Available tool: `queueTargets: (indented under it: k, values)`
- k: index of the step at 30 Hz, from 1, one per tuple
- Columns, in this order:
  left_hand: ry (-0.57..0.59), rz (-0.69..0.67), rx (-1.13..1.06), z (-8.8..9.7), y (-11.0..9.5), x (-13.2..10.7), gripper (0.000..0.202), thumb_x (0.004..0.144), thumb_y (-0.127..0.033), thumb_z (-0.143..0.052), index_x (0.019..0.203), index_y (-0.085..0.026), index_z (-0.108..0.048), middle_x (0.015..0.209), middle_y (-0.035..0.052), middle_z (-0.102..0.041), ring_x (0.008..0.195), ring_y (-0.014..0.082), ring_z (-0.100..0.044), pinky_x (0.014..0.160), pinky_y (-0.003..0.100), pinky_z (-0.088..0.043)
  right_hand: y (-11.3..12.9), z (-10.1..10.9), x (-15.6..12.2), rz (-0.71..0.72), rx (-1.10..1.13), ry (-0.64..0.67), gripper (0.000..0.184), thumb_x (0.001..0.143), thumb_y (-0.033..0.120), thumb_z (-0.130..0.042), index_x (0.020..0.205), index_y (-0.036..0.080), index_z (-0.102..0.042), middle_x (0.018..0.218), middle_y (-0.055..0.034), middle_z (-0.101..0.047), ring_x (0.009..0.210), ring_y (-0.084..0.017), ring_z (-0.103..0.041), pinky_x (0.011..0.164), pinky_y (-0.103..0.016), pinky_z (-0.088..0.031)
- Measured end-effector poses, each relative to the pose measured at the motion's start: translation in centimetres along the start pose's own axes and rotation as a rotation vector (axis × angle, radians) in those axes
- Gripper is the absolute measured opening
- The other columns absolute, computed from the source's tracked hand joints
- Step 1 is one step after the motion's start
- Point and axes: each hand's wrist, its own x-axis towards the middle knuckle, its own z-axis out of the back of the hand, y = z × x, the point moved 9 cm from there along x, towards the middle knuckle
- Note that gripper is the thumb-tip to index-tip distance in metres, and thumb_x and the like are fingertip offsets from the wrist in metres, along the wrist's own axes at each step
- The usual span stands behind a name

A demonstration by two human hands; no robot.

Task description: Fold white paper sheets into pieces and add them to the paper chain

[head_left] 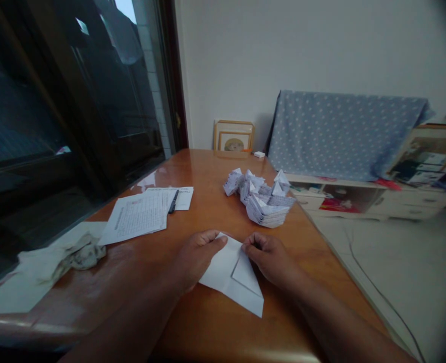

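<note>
A white sheet of paper (230, 277) lies partly folded on the brown wooden table (208, 191), with one corner turned in as a triangle. My left hand (194, 254) rests on its left side, fingers curled and thumb pressing the top edge. On the sheet's right, my right hand (268, 254) has its fingers curled and pinches the paper near the top of the folded flap. Beyond my hands sits a pile of folded paper shapes (263, 199).
Printed sheets (140, 214) with a black pen (173, 201) lie to the left, and a crumpled cloth (81, 254) rests on white paper near the window. A framed picture (233, 136) leans on the wall. A dotted blue cover (344, 133) drapes a low cabinet on the right.
</note>
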Motion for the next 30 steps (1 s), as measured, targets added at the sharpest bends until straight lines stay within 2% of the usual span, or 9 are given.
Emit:
queueTargets:
  k: [3,6,8,10,17,22,24,27,30]
  values:
    - [0.038,-0.081,0.177,-0.7,-0.8,-0.3,0.033,0.091,-0.042,-0.057,0.107,-0.018,-0.072,0.076,0.0023,-0.071,0.060,0.0140,-0.063,0.055,0.023,-0.047,0.0,0.4,0.1,0.040,-0.188,-0.023,0.014,0.085,0.027,-0.053,0.077,0.019,-0.061,0.070,0.0006,-0.060,0.064,-0.014,-0.053,0.056,-0.024,-0.037]
    - [0.066,-0.259,0.426,-1.6,-2.2,-0.9,0.033,0.093,-0.038,-0.052,0.114,-0.022,-0.072,0.103,0.0045,-0.075,0.091,0.0206,-0.070,0.082,0.031,-0.054,-0.4,0.7,0.1,0.031,-0.357,-0.032,0.014,0.085,0.026,-0.053,0.079,0.020,-0.063,0.074,-0.0010,-0.065,0.068,-0.015,-0.056,0.061,-0.026,-0.038]
    - [0.076,-0.365,0.587,-2.1,-2.7,-1.3,0.033,0.094,-0.035,-0.050,0.119,-0.026,-0.071,0.119,0.0035,-0.072,0.111,0.0225,-0.065,0.100,0.036,-0.048,-0.6,0.8,0.2,0.011,-0.441,-0.029,0.015,0.086,0.027,-0.053,0.081,0.020,-0.065,0.076,-0.0021,-0.066,0.070,-0.016,-0.057,0.063,-0.027,-0.037]
    - [0.105,-0.429,0.725,-2.6,-2.7,-1.6,0.034,0.094,-0.031,-0.049,0.122,-0.029,-0.069,0.126,0.0020,-0.068,0.119,0.0217,-0.062,0.108,0.037,-0.043,-0.8,0.8,0.2,0.001,-0.500,-0.018,0.016,0.087,0.027,-0.053,0.083,0.020,-0.066,0.078,-0.0031,-0.067,0.072,-0.017,-0.058,0.064,-0.027,-0.037]
    - [0.192,-0.527,0.905,-3.9,-1.9,-2.0,0.039,0.093,-0.025,-0.048,0.129,-0.030,-0.064,0.130,0.0019,-0.066,0.120,0.0203,-0.061,0.108,0.037,-0.042,-1.0,0.6,0.2,-0.017,-0.565,0.011,0.014,0.087,0.024,-0.053,0.086,0.019,-0.067,0.083,-0.0050,-0.068,0.076,-0.017,-0.060,0.066,-0.027,-0.036]
    - [-0.004,-0.423,0.925,-2.0,-2.2,-1.2,0.034,0.088,-0.028,-0.056,0.120,-0.023,-0.067,0.118,0.0076,-0.070,0.109,0.0249,-0.064,0.097,0.037,-0.047,-0.8,0.8,0.3,-0.018,-0.538,0.010,0.015,0.087,0.026,-0.054,0.086,0.019,-0.067,0.081,-0.0045,-0.068,0.074,-0.017,-0.060,0.066,-0.027,-0.037]
    - [-0.071,-0.335,0.855,-0.9,-2.0,-0.7,0.029,0.086,-0.028,-0.059,0.113,-0.020,-0.067,0.109,0.0086,-0.072,0.100,0.0256,-0.066,0.087,0.037,-0.050,-0.8,0.9,0.3,-0.020,-0.504,0.009,0.014,0.086,0.027,-0.055,0.086,0.020,-0.067,0.079,-0.0040,-0.068,0.073,-0.017,-0.060,0.065,-0.027,-0.038]
    - [-0.044,-0.211,0.553,0.0,-1.0,0.1,0.028,0.087,-0.028,-0.057,0.113,-0.017,-0.060,0.101,0.0085,-0.072,0.089,0.0226,-0.068,0.074,0.032,-0.053,-1.0,0.9,0.5,-0.013,-0.394,0.004,0.014,0.085,0.026,-0.055,0.084,0.019,-0.067,0.078,-0.0029,-0.068,0.070,-0.016,-0.059,0.063,-0.027,-0.039]
    - [-0.143,-0.203,0.409,1.3,-1.2,0.4,0.035,0.087,-0.029,-0.058,0.119,-0.015,-0.055,0.107,0.0108,-0.070,0.093,0.0221,-0.067,0.077,0.034,-0.053,-1.6,0.9,0.7,-0.008,-0.276,-0.019,0.013,0.084,0.026,-0.054,0.082,0.019,-0.064,0.075,-0.0017,-0.067,0.067,-0.015,-0.058,0.059,-0.026,-0.039]
